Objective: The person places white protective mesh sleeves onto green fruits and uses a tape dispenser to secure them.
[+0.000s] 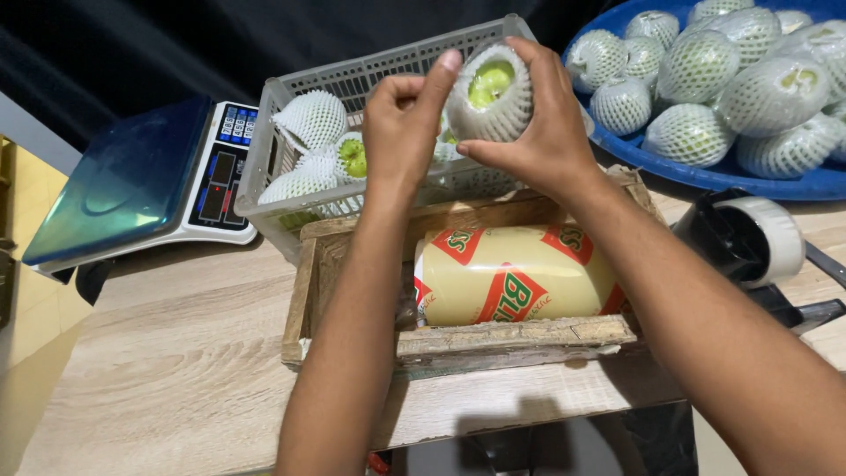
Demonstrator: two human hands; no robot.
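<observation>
- Head view: both hands hold one green apple in its white foam net, raised over the grey crate.
- The right hand cups it from the side, fingers clamped round; the left hand pinches the net's top edge, thumb pressed on, seemingly to straighten it.
- The wooden box below cradles a roll of film, so it cannot roll off.

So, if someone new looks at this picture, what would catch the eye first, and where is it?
First, the two hands in the centre: the left hand and right hand hold up a green fruit in white foam netting over a grey plastic crate. Below them a big yellow-and-red roll of film lies in a wooden holder. At top right, a blue tub is piled with more netted fruit.
</observation>
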